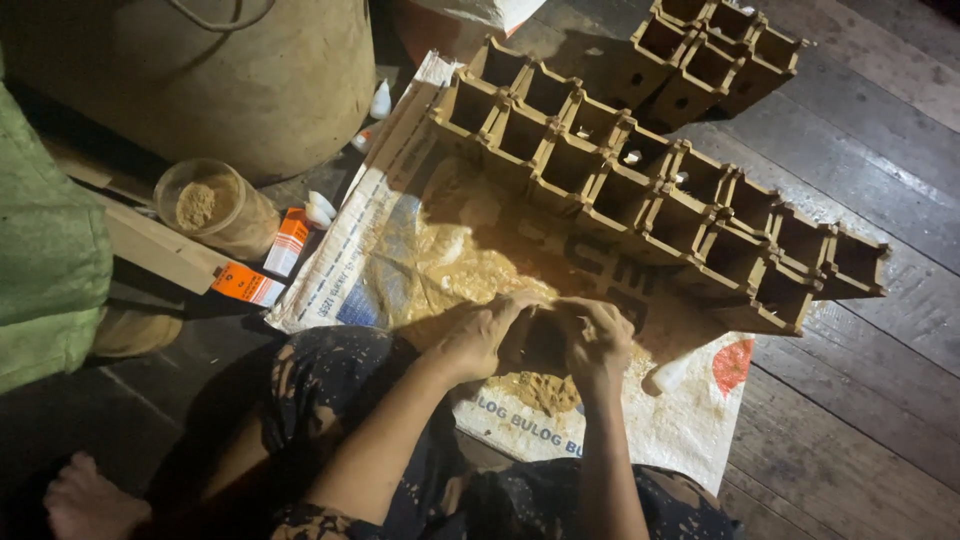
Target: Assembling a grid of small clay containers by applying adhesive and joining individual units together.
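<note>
Both hands meet over a white woven sack (690, 430) spread on the floor. My left hand (478, 338) and my right hand (597, 337) grip the two sides of a small dark square mould (545, 343), which sits between them. A patch of yellowish powder (540, 392) lies on the sack just below the mould. More powder is scattered across the sack above my hands.
Two long rows of square brown open-topped moulds (660, 205) stretch diagonally across the wooden plank floor (870, 420), with another cluster (715, 55) further back. A clear jar of powder (215, 208), orange and white small boxes (288, 242) and a big burlap sack (250, 80) stand at the left.
</note>
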